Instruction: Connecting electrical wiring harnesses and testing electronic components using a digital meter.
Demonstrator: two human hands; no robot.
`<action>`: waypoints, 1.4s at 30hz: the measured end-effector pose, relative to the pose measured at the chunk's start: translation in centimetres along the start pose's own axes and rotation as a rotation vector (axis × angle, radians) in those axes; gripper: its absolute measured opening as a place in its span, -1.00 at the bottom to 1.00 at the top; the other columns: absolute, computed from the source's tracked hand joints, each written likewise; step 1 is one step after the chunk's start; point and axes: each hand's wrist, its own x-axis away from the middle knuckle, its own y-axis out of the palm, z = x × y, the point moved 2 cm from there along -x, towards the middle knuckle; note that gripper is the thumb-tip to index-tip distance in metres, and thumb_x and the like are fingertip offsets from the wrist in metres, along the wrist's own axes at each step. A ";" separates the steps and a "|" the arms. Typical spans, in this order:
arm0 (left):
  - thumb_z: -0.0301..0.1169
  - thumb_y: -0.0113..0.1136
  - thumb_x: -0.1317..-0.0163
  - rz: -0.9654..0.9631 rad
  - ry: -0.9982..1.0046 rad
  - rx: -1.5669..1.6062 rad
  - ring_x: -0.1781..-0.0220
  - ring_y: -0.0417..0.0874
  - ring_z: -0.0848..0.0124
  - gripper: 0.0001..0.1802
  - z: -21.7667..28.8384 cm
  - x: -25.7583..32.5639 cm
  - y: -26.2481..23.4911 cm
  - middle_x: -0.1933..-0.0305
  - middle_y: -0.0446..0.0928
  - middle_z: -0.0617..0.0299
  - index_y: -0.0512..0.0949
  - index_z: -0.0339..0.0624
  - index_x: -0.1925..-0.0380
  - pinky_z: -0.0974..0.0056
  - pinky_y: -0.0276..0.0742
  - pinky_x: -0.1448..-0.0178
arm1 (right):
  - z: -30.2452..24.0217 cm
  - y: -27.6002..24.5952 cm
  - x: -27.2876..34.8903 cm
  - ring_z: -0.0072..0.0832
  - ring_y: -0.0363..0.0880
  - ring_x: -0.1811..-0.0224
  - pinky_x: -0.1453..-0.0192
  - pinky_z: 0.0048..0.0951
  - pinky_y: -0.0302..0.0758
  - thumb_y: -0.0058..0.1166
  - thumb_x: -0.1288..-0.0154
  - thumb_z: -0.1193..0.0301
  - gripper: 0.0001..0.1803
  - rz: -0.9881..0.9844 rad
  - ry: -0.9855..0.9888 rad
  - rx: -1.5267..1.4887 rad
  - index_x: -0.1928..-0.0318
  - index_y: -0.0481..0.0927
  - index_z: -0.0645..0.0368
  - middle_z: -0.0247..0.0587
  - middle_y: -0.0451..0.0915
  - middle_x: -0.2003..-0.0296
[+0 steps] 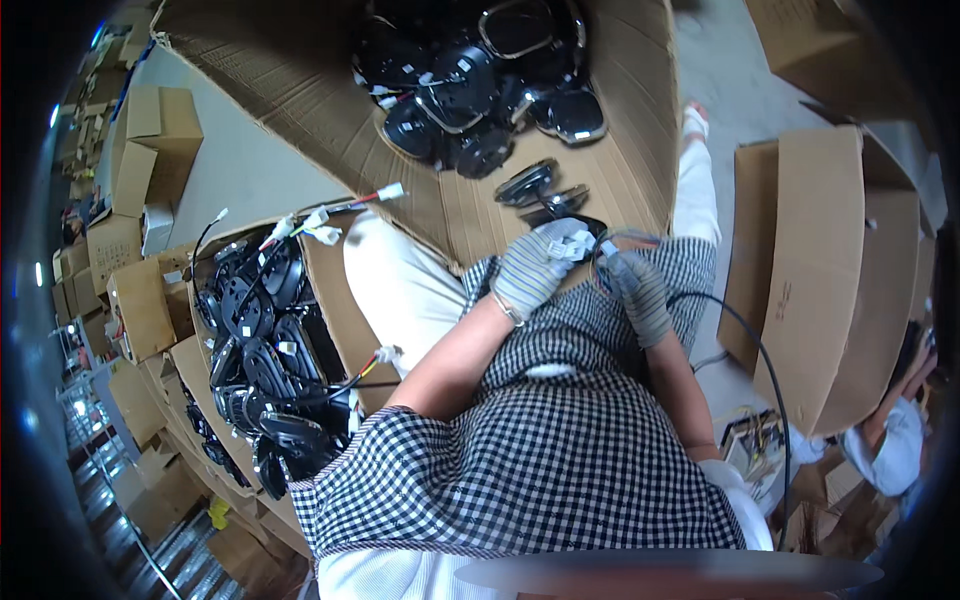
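We see the left hand (530, 272) with its fingers clamped on white connectors (572, 246). Just right of these, the right hand (640, 292) has its fingers pinched on thin wires (598, 268). Beyond the fingers, we find two black parts (527, 183) in an open carton (645, 120), a heap (465, 85) farther off; left of the fingers stands a filled box (332, 285).

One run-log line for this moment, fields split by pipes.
left hand: holding white connectors | right hand: pinching thin wires | ahead: open cardboard box, glossy black housings inside
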 end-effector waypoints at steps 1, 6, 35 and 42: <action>-0.17 0.11 -0.26 0.007 -0.014 -0.028 0.15 0.62 0.09 -0.66 0.2 0.8 -0.4 0.17 0.60 0.05 0.55 -0.14 0.10 0.17 0.51 0.04 | -1.5 -0.6 0.9 -0.57 0.37 0.56 0.47 -0.51 0.36 -0.04 -0.37 0.23 -0.70 -0.032 0.021 0.023 0.29 0.56 0.24 -0.40 0.41 0.56; -0.30 0.22 -0.10 0.042 0.302 -0.249 0.31 0.51 0.14 -0.79 0.1 3.9 -0.8 0.31 0.57 0.13 0.58 -0.11 0.26 0.10 0.38 0.19 | -7.7 -1.8 2.7 -0.72 0.25 0.60 0.48 -0.67 0.22 -0.11 -0.41 0.13 -0.59 -0.179 0.328 -0.249 0.20 0.60 0.24 -0.46 0.35 0.61; -0.17 0.02 -0.33 -0.774 -0.158 0.183 0.27 0.61 0.21 -0.68 -5.8 8.0 3.0 0.36 0.59 0.08 0.56 -0.22 0.25 0.20 0.48 0.18 | -3.6 0.6 3.8 -0.47 0.48 0.54 0.40 -0.44 0.42 -0.04 -0.30 0.40 -0.81 -0.785 0.344 0.147 0.35 0.58 0.24 -0.21 0.46 0.61; -0.20 -0.01 -0.34 -0.768 -0.153 0.195 0.29 0.60 0.19 -0.68 -5.4 7.7 3.3 0.39 0.58 0.07 0.55 -0.24 0.30 0.17 0.47 0.19 | -3.2 0.5 3.3 -0.57 0.42 0.56 0.45 -0.51 0.39 -0.03 -0.33 0.39 -0.79 -0.863 0.432 0.083 0.36 0.58 0.26 -0.31 0.45 0.62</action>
